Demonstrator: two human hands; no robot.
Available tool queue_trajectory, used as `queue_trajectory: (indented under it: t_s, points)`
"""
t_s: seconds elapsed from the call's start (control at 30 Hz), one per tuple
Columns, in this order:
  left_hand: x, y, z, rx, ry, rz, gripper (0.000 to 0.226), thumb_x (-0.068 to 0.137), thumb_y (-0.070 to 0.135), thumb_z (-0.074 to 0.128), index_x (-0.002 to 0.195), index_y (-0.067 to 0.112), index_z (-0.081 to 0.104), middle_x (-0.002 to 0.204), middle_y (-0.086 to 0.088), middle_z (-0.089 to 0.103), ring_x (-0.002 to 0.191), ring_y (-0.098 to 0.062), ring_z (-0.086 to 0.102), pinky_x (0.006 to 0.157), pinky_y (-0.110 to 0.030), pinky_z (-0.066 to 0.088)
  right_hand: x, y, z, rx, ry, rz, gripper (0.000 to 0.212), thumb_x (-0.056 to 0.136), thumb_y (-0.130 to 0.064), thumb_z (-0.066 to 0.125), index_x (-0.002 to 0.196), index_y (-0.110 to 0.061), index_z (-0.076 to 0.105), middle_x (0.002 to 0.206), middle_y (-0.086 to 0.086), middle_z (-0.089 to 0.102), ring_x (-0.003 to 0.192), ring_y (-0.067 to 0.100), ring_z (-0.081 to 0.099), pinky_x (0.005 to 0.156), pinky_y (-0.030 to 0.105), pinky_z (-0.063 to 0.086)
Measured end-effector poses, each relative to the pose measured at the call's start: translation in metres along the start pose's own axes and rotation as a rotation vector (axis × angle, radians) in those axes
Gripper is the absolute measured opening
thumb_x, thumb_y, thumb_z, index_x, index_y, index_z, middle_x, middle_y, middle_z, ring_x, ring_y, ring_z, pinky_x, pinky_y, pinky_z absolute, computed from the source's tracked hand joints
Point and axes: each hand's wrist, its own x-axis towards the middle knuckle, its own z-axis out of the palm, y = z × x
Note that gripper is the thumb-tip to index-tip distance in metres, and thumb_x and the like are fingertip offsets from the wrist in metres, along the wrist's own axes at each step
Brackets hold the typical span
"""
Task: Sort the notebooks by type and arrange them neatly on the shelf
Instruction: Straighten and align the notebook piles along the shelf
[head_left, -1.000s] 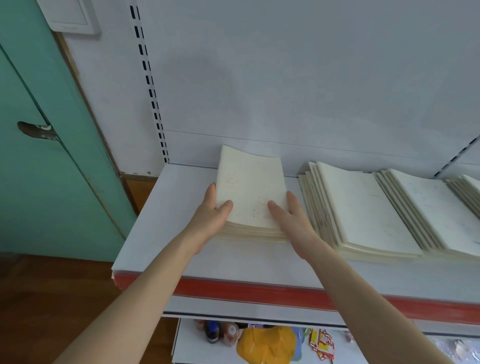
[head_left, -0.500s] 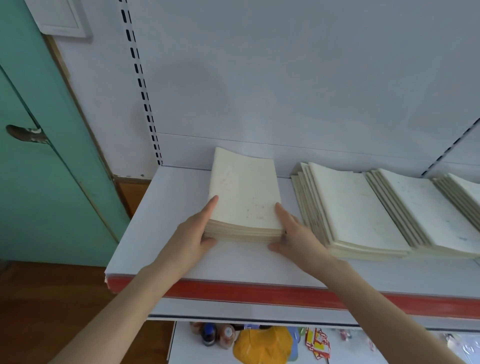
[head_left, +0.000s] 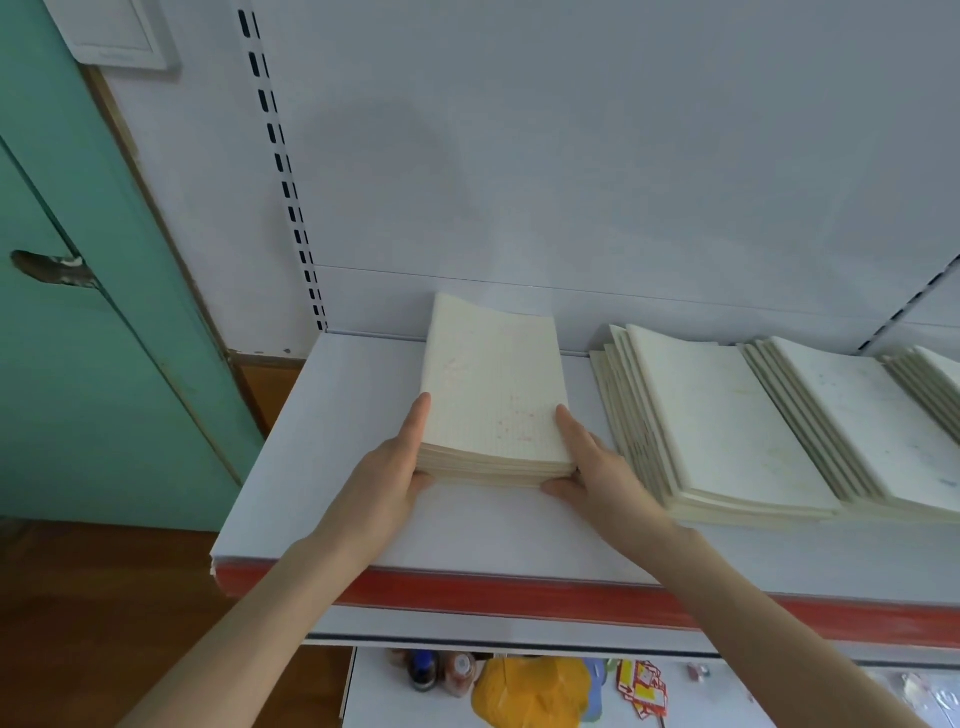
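2-handed squaring of notebook stack (head_left: 493, 395) on shelf (head_left: 322, 467): left hand (head_left: 384, 483), right hand (head_left: 605, 480), fingers (head_left: 420, 423) straight, pressed flat against sides, presumably aligning edges.

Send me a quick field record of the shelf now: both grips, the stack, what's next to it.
left grip: fingers flat against stack's left side
right grip: fingers flat against stack's right side
notebook stack: lying flat on shelf, between the grips
fanned notebooks: right of stack, overlapping rows, not touching it
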Motion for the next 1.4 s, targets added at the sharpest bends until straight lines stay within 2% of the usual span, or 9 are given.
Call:
queue_trajectory:
  t_s: [0.17,0.3,0.53,0.8,0.93,1.03,1.13,1.27,1.4]
  points:
    - [-0.001,0.0,-0.002,-0.019,0.026,0.021,0.089,0.092,0.011,0.055,0.132,0.04,-0.018,0.128,-0.008,0.052,0.11,-0.015,0.054,0.093,-0.018,0.037,0.003,-0.004,-0.011,0.079,-0.046,0.125,0.083,0.089,-0.015,0.06,0.149,-0.021,0.003,0.136,0.002,0.046,0.114,0.014,0.052,0.093,0.018,0.038]
    - [0.0,0.002,-0.002,0.0,0.02,-0.012,0.086,0.093,0.011,0.052,0.142,0.032,-0.015,0.13,-0.009,0.051,0.111,-0.016,0.053,0.093,-0.018,0.036,0.005,-0.003,-0.014,0.023,-0.058,0.156,0.08,0.088,-0.017,0.061,0.148,-0.016,0.008,0.121,0.006,0.06,0.106,0.019,0.059,0.091,0.029,0.046]
    - [0.0,0.003,0.0,-0.014,0.036,-0.02,0.083,0.094,0.01,0.052,0.147,0.028,-0.009,0.129,-0.009,0.051,0.11,-0.015,0.052,0.091,-0.018,0.036,0.005,-0.008,-0.011,-0.054,-0.056,0.175,0.074,0.091,-0.019,0.056,0.147,-0.014,0.007,0.116,0.011,0.06,0.103,0.025,0.056,0.081,0.029,0.043]
    - [-0.002,0.01,-0.005,0.081,-0.038,0.0,0.088,0.095,0.018,0.049,0.133,0.03,-0.03,0.133,-0.007,0.047,0.111,-0.013,0.05,0.094,-0.019,0.037,0.004,-0.012,-0.012,-0.065,-0.079,0.176,0.072,0.091,-0.017,0.053,0.146,-0.012,0.007,0.113,0.013,0.061,0.098,0.026,0.057,0.078,0.03,0.043]
    - [-0.003,0.013,-0.011,-0.122,-0.037,-0.012,0.091,0.086,0.038,0.058,0.146,0.028,-0.01,0.133,0.006,0.046,0.114,-0.008,0.05,0.094,-0.014,0.036,0.001,-0.013,-0.011,0.082,-0.096,0.179,0.07,0.089,-0.028,0.058,0.142,-0.014,0.015,0.105,0.0,0.059,0.082,0.01,0.056,0.069,0.021,0.041]
    - [-0.001,0.019,-0.006,-0.222,0.092,0.003,0.073,0.091,0.043,0.042,0.149,0.023,0.003,0.144,0.003,0.038,0.128,-0.013,0.042,0.102,-0.022,0.034,0.004,-0.017,-0.009,0.2,-0.017,0.188,0.069,0.093,-0.035,0.05,0.145,-0.008,0.014,0.139,0.003,0.041,0.108,0.01,0.053,0.088,0.021,0.04]
    - [0.004,0.026,0.003,-0.233,0.152,-0.028,0.057,0.099,0.029,0.03,0.148,0.019,0.002,0.155,-0.001,0.016,0.141,-0.015,0.02,0.112,-0.023,0.018,0.015,-0.023,-0.002,0.286,0.092,0.183,0.068,0.097,-0.031,0.042,0.147,-0.004,0.006,0.152,0.005,0.021,0.138,0.017,0.025,0.111,0.025,0.021]
    - [0.004,0.022,0.01,-0.194,0.129,-0.071,0.055,0.101,0.025,0.027,0.149,0.017,0.003,0.155,-0.005,0.019,0.14,-0.019,0.024,0.114,-0.035,0.024,0.025,-0.028,0.006,0.375,0.138,0.224,0.055,0.1,-0.021,0.037,0.146,-0.005,0.012,0.138,-0.001,0.032,0.12,0.014,0.037,0.092,0.015,0.027]
    - [0.006,0.018,0.011,-0.153,0.113,-0.084,0.056,0.1,0.023,0.031,0.149,0.013,0.004,0.149,-0.013,0.032,0.132,-0.027,0.038,0.107,-0.04,0.035,0.028,-0.024,0.011,0.38,0.177,0.25,0.041,0.098,-0.018,0.036,0.136,-0.007,0.026,0.122,0.005,0.043,0.097,0.017,0.046,0.076,0.024,0.037]
